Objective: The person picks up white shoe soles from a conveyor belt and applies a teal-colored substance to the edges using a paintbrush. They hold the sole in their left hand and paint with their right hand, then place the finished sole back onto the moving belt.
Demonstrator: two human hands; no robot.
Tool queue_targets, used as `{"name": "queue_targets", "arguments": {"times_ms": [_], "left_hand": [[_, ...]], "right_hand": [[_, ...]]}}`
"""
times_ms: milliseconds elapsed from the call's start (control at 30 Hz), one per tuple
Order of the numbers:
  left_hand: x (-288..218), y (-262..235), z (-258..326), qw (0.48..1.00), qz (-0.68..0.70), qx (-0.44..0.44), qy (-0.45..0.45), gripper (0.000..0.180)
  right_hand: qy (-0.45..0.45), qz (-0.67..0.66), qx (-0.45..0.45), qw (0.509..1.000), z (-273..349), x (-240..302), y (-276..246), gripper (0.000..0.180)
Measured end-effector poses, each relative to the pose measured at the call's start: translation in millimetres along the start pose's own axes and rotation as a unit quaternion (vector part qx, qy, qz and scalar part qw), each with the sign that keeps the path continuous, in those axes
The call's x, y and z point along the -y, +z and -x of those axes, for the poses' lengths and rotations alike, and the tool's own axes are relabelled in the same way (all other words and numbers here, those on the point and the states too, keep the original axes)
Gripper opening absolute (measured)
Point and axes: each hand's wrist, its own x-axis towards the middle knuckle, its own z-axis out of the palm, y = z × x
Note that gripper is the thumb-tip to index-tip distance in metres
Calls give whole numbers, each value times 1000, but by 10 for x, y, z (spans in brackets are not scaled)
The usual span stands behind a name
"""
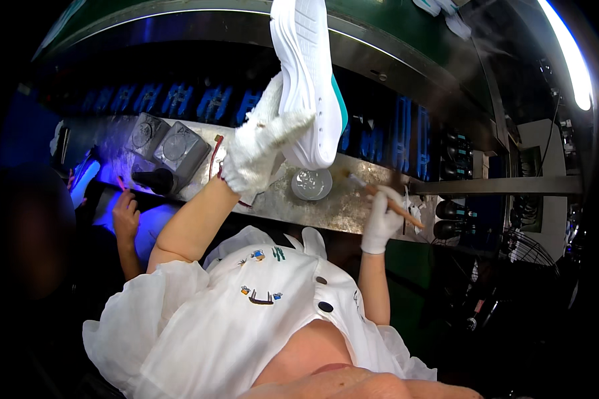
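My left hand (pixel 258 147), in a white knitted glove, is closed around a white shoe sole (pixel 303 86) and holds it up over the bench. The sole stands nearly on end, with a teal patch along its right side. In my right hand (pixel 381 223), also gloved in white, is a brush (pixel 409 217) with a wooden handle. Its bristle end points left toward a round bowl (pixel 312 184) and is smeared by motion. Wet-looking, whitish contents show in the bowl, which sits on the bench just below the sole's lower end.
A stained metal bench (pixel 273 207) runs across in front of me. Grey blocks with round dials (pixel 180 147) stand at its left, beside a black object (pixel 154 179). Behind lies a dark line with blue-lit racks (pixel 213 103). A co-worker's hand (pixel 125 216) works at far left; a metal bar (pixel 499 185) juts at right.
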Motion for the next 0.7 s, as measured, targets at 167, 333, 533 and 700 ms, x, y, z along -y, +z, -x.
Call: {"name": "queue_targets", "arguments": {"times_ms": [167, 333, 533, 700], "left_hand": [[180, -35, 194, 998, -63, -12, -15, 83], [239, -36, 272, 991, -132, 9, -22, 89], [236, -56, 336, 991, -126, 31, -31, 96], [304, -100, 392, 993, -105, 47, -29, 96]], "right_hand": [[-129, -158, -38, 978, -199, 924, -81, 19], [-169, -81, 50, 981, -228, 1145, -31, 19], [-169, -27, 130, 977, -315, 1167, 54, 11], [-199, 8, 131, 971, -432, 1233, 161, 11]]}}
